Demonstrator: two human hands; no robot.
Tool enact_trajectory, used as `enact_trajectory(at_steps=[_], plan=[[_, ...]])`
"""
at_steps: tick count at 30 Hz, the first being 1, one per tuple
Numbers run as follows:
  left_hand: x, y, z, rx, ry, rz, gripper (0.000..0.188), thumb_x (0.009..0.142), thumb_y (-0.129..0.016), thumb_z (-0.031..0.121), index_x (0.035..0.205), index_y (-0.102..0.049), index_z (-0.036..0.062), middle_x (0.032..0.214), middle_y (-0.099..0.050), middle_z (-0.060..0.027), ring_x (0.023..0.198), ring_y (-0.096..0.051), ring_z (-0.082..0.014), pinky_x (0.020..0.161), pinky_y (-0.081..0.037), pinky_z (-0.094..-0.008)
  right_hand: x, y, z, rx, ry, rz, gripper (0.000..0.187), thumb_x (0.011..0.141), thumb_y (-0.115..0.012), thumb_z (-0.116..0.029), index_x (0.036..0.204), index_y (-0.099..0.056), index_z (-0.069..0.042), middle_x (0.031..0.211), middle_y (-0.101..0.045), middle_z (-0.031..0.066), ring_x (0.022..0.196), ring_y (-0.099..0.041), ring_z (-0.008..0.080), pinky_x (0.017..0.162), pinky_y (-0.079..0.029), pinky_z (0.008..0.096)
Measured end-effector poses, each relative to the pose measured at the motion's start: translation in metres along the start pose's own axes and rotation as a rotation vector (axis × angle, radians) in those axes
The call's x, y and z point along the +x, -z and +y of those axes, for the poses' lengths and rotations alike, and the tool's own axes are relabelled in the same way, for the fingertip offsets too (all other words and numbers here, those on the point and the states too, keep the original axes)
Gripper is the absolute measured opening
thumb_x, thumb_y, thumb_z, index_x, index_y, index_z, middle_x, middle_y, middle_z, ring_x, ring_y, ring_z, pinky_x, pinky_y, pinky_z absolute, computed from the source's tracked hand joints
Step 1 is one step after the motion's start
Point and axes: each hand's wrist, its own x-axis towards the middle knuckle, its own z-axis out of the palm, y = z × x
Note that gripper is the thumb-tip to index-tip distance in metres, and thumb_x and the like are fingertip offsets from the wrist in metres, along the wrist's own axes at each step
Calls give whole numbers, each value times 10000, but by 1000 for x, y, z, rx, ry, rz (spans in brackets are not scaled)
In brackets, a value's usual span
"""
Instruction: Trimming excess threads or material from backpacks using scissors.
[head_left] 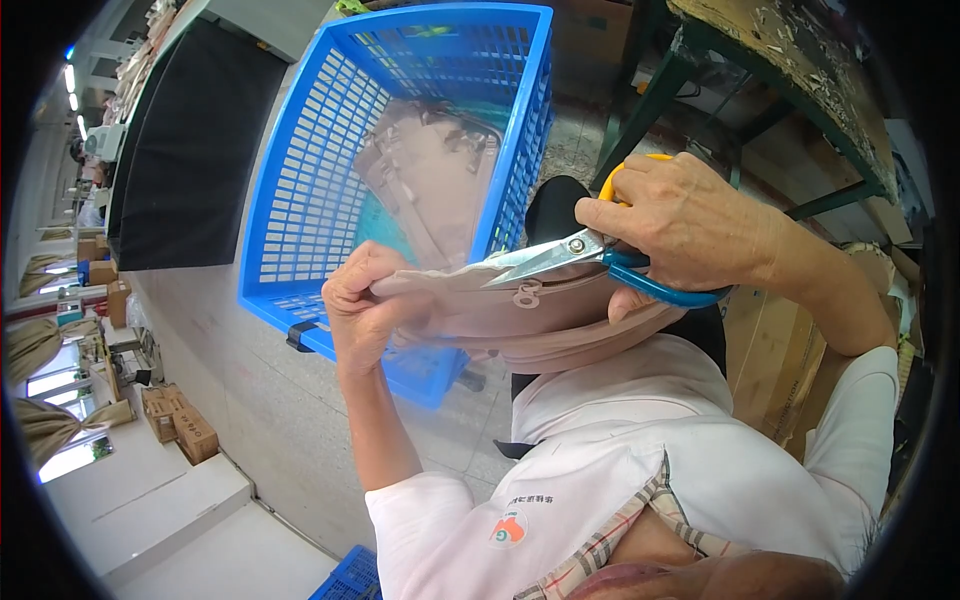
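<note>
While a blue crate (513,130) stands toward eleven o'clock, the pinkish-beige fabric piece (470,305) spans the centre; toward two o'clock, scissors (577,246), blades at its upper edge, are gripped by the right hand (680,215); the left hand (362,305) pinches its nine-o'clock end.

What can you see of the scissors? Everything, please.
The scissors have shiny, metal-looking blades, a round pivot and smooth, plastic-looking handles: one yellow loop, one blue loop. The right hand grips them by the loops. The blades point left across the upper edge of the pale pink piece; how far they open is unclear.
</note>
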Motion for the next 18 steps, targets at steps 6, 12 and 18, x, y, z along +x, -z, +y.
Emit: enact_trajectory(at_steps=[6, 12, 18], plan=[[-1, 1, -1, -3, 17, 13, 215, 467, -628, -57, 670, -615, 12, 651, -537, -21, 619, -468, -103, 570, -362, -220, 3, -8, 2, 60, 10, -20, 598, 678, -563, -612, 785, -535, -24, 666, -563, 147, 706, -596, 276, 627, -478, 359], [-2, 1, -1, 1, 12, 9, 237, 454, -646, -58, 678, -619, 13, 678, -546, -30, 631, -483, -108, 579, -368, -223, 11, -10, -1, 44, 48, 13, 598, 693, -564, -600, 793, -538, -11, 660, -562, 151, 700, -598, 273, 604, -484, 378], [-4, 4, -5, -7, 14, 2, 261, 450, -656, -61, 698, -625, 16, 691, -556, -39, 646, -503, -113, 591, -381, -226, 15, -17, -1, 70, 91, 85, 554, 706, -575, -567, 771, -539, -18, 631, -562, 153, 645, -605, 278, 560, -484, 364]])
